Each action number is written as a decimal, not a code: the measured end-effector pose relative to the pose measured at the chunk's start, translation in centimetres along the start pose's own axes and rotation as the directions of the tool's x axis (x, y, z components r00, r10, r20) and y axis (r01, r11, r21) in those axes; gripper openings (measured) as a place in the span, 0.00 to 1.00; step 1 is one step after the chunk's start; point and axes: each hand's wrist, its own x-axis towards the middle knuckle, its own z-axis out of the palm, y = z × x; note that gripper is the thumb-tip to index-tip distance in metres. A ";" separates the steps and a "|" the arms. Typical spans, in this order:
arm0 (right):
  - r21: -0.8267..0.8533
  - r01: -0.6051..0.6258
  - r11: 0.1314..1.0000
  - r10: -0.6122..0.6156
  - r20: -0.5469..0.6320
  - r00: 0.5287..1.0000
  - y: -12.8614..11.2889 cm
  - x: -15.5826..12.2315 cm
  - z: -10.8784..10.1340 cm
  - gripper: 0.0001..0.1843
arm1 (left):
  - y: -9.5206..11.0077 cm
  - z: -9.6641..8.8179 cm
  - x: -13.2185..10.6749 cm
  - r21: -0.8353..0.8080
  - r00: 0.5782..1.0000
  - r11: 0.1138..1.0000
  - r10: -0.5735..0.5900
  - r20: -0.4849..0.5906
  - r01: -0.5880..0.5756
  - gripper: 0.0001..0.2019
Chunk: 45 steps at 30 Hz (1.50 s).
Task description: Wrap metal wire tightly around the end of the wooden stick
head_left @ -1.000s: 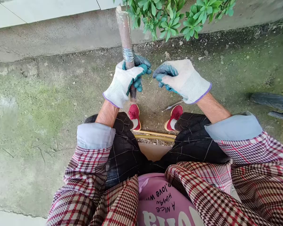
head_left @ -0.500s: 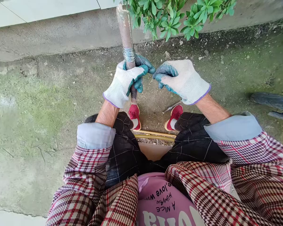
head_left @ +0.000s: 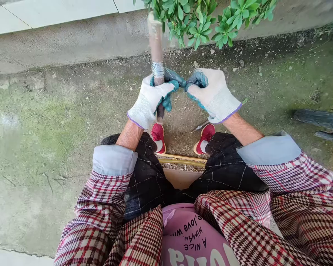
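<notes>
My left hand (head_left: 151, 99), in a white and teal work glove, is wrapped round a brown wooden stick (head_left: 156, 40) that stands upright in front of me. A band of thin silver wire (head_left: 157, 69) is wound round the stick just above that hand. My right hand (head_left: 211, 93), gloved the same way, is pinched shut beside the stick, its fingertips almost touching the left hand's; what it pinches is too thin to make out. The stick's top is blurred by motion.
I sit with red shoes (head_left: 157, 136) on bare, mossy ground. A metal tool (head_left: 199, 126) lies on the soil by my right shoe. Green leafy branches (head_left: 202, 18) hang over the stick's top. A concrete kerb (head_left: 72, 37) runs behind. Dark objects (head_left: 319, 118) lie at the right.
The stick and both hands have shifted to the right and slightly up. My right hand has closed in on the left, and the wire strand seen between them earlier no longer shows.
</notes>
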 end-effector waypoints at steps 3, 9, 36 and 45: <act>0.064 0.007 0.998 -0.009 0.032 0.999 0.0 -0.1 -0.2 0.06 | -0.2 -0.5 0.5 -0.165 0.999 0.985 -0.040 0.005 0.040 0.04; -0.055 0.040 0.998 -0.038 0.031 0.999 -0.9 -0.9 -0.9 0.02 | 0.0 -0.8 0.6 -0.182 0.994 0.977 -0.101 0.047 0.108 0.04; -0.591 0.182 0.786 -0.077 0.200 0.977 -1.6 -1.0 -0.6 0.12 | -2.6 -1.1 2.2 -0.303 0.998 0.952 -0.041 0.049 0.054 0.05; -0.568 0.202 0.798 -0.111 0.191 0.975 -1.7 -1.3 -0.7 0.12 | -1.1 -0.8 1.1 -0.357 0.992 0.926 -0.104 0.067 0.121 0.02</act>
